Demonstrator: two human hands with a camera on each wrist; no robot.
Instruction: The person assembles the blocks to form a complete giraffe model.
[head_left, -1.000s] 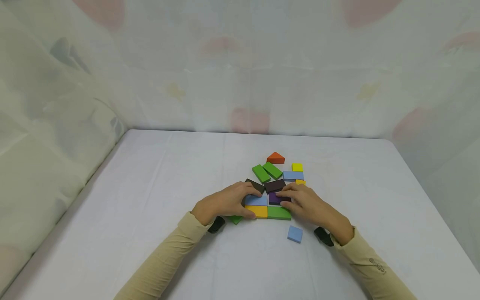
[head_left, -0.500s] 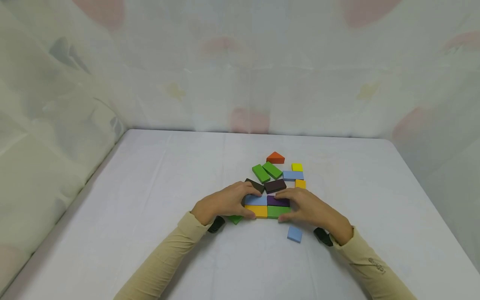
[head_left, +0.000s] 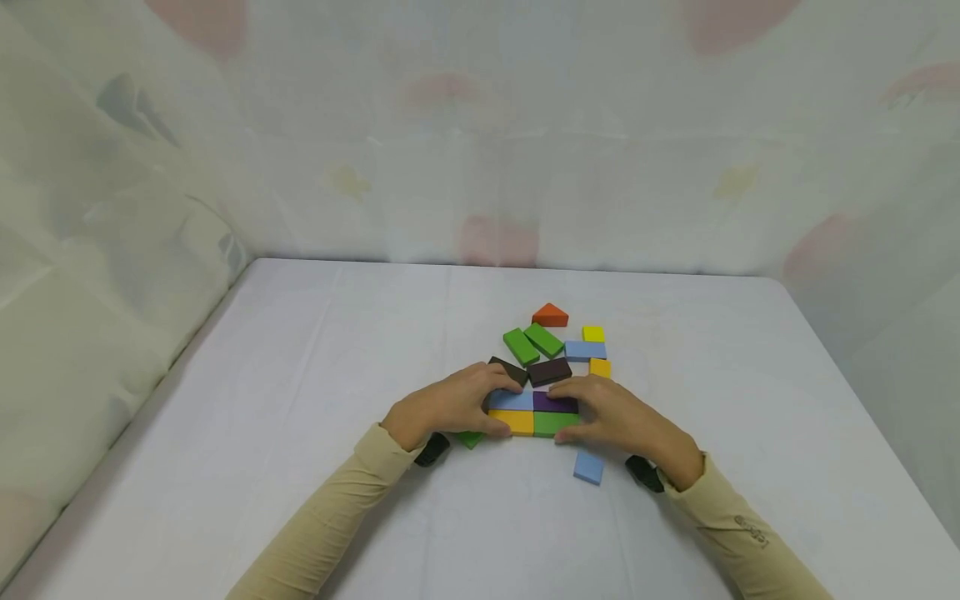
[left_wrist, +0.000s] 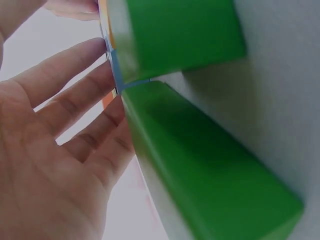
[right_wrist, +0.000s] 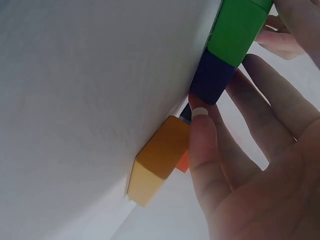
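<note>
At the lower centre of the head frame, the left hand pinches the blue block and yellow block together. The right hand likewise grips the purple block and green block, all four touching on the tabletop, below a red triangle.

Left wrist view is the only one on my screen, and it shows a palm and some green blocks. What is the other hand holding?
Observer: The right hand holds a purple block together with the green block against its near side.

Visitor: Neat! Is any block lying off by itself?

Observer: Yes, in the head view a light blue block lies apart from the others, nearest the person.

Visitor: And are they all plain rectangles?

Observer: No, a triangular orange-red block lies at the far end of the group.
</note>
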